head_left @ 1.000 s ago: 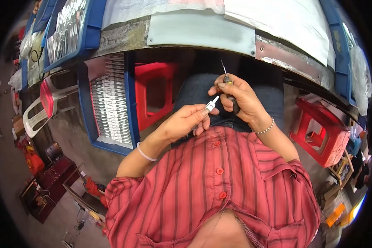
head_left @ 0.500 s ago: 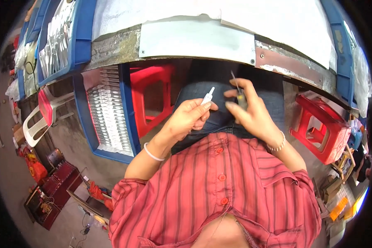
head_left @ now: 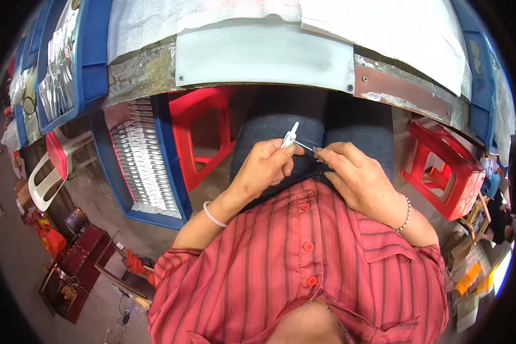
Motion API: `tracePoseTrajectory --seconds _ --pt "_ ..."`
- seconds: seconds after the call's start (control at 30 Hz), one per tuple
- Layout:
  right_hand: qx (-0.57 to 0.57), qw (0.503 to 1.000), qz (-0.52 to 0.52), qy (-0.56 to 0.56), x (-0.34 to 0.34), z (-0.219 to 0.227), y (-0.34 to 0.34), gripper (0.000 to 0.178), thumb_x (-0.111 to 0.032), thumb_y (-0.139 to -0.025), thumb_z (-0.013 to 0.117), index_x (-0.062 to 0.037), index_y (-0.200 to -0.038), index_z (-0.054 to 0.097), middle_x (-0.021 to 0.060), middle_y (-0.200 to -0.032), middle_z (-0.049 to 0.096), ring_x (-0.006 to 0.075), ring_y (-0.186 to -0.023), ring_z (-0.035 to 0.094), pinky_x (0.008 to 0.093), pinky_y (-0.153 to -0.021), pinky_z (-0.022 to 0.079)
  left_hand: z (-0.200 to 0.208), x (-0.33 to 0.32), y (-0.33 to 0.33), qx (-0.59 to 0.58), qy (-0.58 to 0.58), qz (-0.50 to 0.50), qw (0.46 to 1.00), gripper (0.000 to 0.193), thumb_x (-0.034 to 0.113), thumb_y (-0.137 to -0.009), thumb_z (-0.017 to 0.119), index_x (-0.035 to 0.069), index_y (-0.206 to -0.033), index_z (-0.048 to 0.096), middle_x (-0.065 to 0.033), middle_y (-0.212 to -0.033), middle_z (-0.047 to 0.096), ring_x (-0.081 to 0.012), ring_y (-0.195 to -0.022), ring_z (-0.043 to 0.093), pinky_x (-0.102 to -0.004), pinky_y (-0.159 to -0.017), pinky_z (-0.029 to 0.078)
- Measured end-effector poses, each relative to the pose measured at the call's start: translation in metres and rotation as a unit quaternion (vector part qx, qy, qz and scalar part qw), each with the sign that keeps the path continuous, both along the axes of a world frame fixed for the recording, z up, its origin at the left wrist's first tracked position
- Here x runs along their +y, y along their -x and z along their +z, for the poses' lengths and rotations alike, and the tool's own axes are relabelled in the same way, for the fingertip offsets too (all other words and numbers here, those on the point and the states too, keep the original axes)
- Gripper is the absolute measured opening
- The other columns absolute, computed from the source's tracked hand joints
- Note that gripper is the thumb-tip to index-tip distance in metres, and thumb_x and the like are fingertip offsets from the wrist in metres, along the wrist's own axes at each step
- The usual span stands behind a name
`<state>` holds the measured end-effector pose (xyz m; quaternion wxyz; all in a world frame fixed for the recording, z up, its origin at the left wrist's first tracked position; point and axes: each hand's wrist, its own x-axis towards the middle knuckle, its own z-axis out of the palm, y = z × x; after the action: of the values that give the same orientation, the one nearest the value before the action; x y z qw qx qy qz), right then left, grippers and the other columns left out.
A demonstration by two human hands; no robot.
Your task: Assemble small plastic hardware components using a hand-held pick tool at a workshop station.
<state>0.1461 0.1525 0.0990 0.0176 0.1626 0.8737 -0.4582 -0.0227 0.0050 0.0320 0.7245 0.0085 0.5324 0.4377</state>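
Above my lap, my left hand (head_left: 272, 163) pinches a small white plastic piece (head_left: 289, 136) with a narrow tip pointing away from me. My right hand (head_left: 358, 175) is closed round a small screwdriver, its handle mostly covered by my fingers. The thin metal screwdriver shaft (head_left: 305, 146) slants left, and its end meets the side of the white piece close to my left thumb. Whether the tip sits in a screw is too small to make out.
Ahead is a workbench edge with a pale plate (head_left: 264, 57). A blue crate (head_left: 172, 166) with rows of metallic-looking pieces stands at left, by a red stool (head_left: 198, 132). Another blue crate (head_left: 92, 57) sits higher up. A second red stool (head_left: 447, 169) stands at right.
My right hand has turned and lowered, bringing the screwdriver from pointing upward to touching the white piece. My left hand holds nearly the same place.
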Motion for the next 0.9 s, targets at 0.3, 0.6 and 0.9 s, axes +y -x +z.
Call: tracePoseTrajectory --seconds 0.3,0.6,0.9 --pt "-0.035 0.993 -0.068 0.094 -0.001 -0.005 -0.002 0.034 -0.002 -0.084 0.058 0.0016 -0.118 0.055 0.0186 -0.097 0.062 0.0340 -0.083 0.063 0.0339 -0.071 0.052 -0.007 -0.002 -0.007 0.081 -0.031 -0.040 0.995 0.026 0.025 -0.099 0.049 0.003 -0.105 0.062 0.0031 -0.062 0.048 -0.0023 -0.046 0.035 -0.0185 -0.041 0.026" --pt "-0.062 0.985 0.034 -0.160 -0.013 -0.019 0.006 0.030 -0.009 -0.083 0.063 0.0001 -0.111 0.059 0.0171 -0.080 0.063 0.0295 -0.059 0.060 0.0372 -0.055 0.049 -0.026 -0.007 -0.019 0.409 -0.139 -0.117 0.894 0.024 0.019 -0.099 0.046 -0.001 -0.091 0.055 -0.0069 -0.061 0.050 -0.0139 -0.050 0.048 -0.0304 -0.048 0.039" --pt "-0.083 0.978 0.081 -0.174 -0.004 -0.005 0.023 0.031 -0.012 -0.081 0.063 -0.0029 -0.111 0.063 0.0158 -0.070 0.057 0.0282 -0.058 0.060 0.0362 -0.052 0.050 -0.021 0.005 -0.018 0.432 -0.170 -0.102 0.880 0.016 0.007 -0.095 0.046 -0.006 -0.086 0.050 -0.0264 -0.074 0.061 -0.0444 -0.070 0.061 -0.0476 -0.059 0.047"
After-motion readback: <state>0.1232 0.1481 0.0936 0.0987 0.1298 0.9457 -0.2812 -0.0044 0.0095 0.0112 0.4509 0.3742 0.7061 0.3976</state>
